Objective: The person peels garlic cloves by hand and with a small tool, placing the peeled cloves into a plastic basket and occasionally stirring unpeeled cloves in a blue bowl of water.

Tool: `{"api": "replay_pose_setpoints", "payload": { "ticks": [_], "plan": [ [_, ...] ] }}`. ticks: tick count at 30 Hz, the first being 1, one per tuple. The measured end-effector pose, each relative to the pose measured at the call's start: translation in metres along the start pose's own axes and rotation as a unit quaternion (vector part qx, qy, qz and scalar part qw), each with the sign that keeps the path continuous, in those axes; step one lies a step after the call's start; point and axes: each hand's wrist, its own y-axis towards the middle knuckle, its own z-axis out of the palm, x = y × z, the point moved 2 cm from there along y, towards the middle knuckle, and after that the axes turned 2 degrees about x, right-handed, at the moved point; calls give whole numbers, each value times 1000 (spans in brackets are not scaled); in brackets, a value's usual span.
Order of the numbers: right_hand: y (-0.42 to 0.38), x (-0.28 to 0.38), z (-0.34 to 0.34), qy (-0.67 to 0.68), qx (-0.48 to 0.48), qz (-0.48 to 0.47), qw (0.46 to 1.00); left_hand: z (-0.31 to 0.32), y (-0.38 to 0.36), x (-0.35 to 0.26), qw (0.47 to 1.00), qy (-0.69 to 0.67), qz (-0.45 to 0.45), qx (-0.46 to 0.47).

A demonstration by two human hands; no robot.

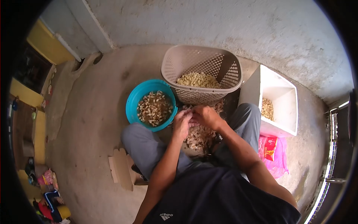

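Observation:
My left hand [182,122] and my right hand [207,116] meet between my knees, fingertips pinched together. Whatever they hold is too small and covered to make out. Beneath them lies a heap of papery garlic skins [199,138]. Left of my hands stands a blue bucket [133,101], where unpeeled-looking garlic cloves [151,108] sit in brownish water. Just beyond my hands is a beige perforated basket [201,98] with pale peeled garlic cloves [198,80] inside.
To the right, a white foam box [283,97] holds more pale cloves [267,109]. A pink bag [278,160] with a red packet lies below it. An open cardboard box [123,168] rests beside my left leg. A wall [238,26] closes off the far side.

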Motion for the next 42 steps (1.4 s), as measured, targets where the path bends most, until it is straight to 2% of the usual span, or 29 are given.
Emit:
{"api": "replay_pose_setpoints", "payload": {
  "ticks": [4, 6, 8, 10, 13, 16, 18, 23, 24, 26, 27, 30, 33, 36, 37, 40, 42],
  "plan": [
    [-1, -4, 2, 40, -21, 11, 999, -4, 1, 1, 1000, -29, -1, -12],
    [3, -6, 0, 163, -15, 60, 985, -3, 0, -2, 998, -54, 11, -7],
    [5, -9, -1, 305, -4, 112, 946, 2, -2, -7, 999, -38, 32, -10],
    [4, -11, -1, 462, 15, 164, 871, 3, -4, -9, 998, 19, 62, -21],
    [5, -11, 1, 416, -4, 167, 894, -4, -1, -5, 995, 70, 66, -17],
    [7, -12, 7, 466, 6, 160, 870, 2, -2, -8, 997, 68, 47, -11],
    [5, -9, 3, 453, 34, 142, 880, 4, -5, -11, 998, 49, 30, -5],
    [13, 11, -8, 398, 66, 94, 910, 8, -12, -22, 997, 32, 69, -27],
    [18, 9, -10, 303, 26, 8, 953, 8, -12, -26, 996, 25, 83, -25],
    [28, 4, -9, 96, -53, -158, 981, 6, -9, -35, 996, 40, 73, -21],
    [34, 6, -14, 91, -36, -152, 984, 8, -8, -42, 997, 37, 70, -18],
    [48, 23, -45, 283, 63, -20, 957, 11, 6, -62, 998, 31, 47, 0],
    [53, -1, -44, 496, 10, 135, 857, 16, 34, -79, 999, 32, 11, 33],
    [59, -32, -39, 331, 16, 122, 935, 1, 64, -69, 997, 59, -25, 43],
    [60, -39, -36, 304, -13, 90, 948, -1, 71, -63, 997, 52, -34, 47],
    [68, -52, -24, 262, -36, 69, 962, -3, 81, -47, 997, 26, -55, 56],
    [72, -51, -25, 264, -36, 99, 959, -3, 86, -44, 996, 13, -55, 63]
  ]
}}
